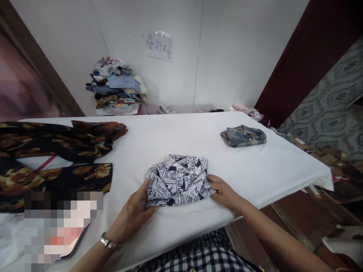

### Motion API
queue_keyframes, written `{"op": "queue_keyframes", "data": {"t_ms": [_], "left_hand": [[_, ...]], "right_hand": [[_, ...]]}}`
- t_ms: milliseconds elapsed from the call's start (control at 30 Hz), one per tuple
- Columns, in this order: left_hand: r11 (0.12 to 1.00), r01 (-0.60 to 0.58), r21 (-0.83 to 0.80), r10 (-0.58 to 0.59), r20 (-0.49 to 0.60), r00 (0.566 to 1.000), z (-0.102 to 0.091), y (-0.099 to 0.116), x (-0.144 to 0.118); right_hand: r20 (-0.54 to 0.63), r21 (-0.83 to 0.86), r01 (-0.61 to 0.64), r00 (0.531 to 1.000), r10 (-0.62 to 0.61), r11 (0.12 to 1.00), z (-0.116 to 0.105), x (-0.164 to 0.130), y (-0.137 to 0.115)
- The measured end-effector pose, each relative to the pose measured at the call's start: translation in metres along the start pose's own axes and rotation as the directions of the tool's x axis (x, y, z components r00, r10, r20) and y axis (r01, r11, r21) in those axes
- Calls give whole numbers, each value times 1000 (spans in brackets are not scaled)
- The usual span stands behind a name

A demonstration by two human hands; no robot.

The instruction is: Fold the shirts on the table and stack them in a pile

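Holding the printed shirt by both sides in fingers of left hand and right hand, probably to keep it square; laid near the front of the surface, likely for easy reach.

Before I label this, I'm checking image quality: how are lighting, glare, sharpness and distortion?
Head view: soft light; bright glare at the wall sign's top; larger words readable on the newsprint-patterned cloth; brown clutter at right blurry; maroon panel slants, perhaps wide-angle distortion; lower left pixelated.
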State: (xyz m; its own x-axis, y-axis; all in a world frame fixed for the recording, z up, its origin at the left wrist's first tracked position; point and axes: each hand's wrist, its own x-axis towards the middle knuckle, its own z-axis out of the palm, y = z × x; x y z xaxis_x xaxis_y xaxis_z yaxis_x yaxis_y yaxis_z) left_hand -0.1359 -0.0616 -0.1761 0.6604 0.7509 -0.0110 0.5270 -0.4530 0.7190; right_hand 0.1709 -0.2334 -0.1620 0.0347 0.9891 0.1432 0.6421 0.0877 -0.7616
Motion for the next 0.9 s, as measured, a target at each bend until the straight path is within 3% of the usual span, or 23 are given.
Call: {"op": "queue_keyframes", "data": {"t_ms": [100, 167, 233, 300, 400, 500, 567, 700, 800, 900], "left_hand": [[995, 99, 15, -99, -27, 995, -11, 11, 0], [987, 151, 51, -143, -127, 981, -18, 20, 8], [988, 111, 105, -79, -269, 960, -22, 32, 24], [985, -11, 173, 70, -334, 940, -22, 50, 43], [956, -164, 245, 223, -236, 946, -11, 76, 70], [954, -104, 281, 146, -133, 980, 5, 89, 92], [956, 9, 292, 24, -109, 994, 14, 87, 105], [954, 144, 262, -120, -108, 987, 20, 79, 124], [965, 131, 228, -102, -134, 986, 10, 78, 127], [990, 110, 84, -88, -233, 968, -6, 79, 120]], "right_hand": [[-68, 187, -133, 987, 148, 973, -11, -3, 2], [-201, 245, -235, 937, 287, 940, -18, 2, 5], [-316, 188, -279, 891, 327, 942, -23, 17, 7], [-346, 59, -248, 903, 253, 967, -27, 40, 7], [-243, -99, -210, 953, 181, 973, -31, 74, 6], [-195, -201, -175, 971, 135, 964, -30, 89, 6], [-222, -243, -51, 975, -5, 969, -27, 85, 7], [-316, -211, 196, 914, -257, 958, -19, 63, 9], [-368, -111, 252, 888, -275, 961, -15, 50, 10], [-340, -4, 198, 921, -187, 980, -12, 43, 12]]}}
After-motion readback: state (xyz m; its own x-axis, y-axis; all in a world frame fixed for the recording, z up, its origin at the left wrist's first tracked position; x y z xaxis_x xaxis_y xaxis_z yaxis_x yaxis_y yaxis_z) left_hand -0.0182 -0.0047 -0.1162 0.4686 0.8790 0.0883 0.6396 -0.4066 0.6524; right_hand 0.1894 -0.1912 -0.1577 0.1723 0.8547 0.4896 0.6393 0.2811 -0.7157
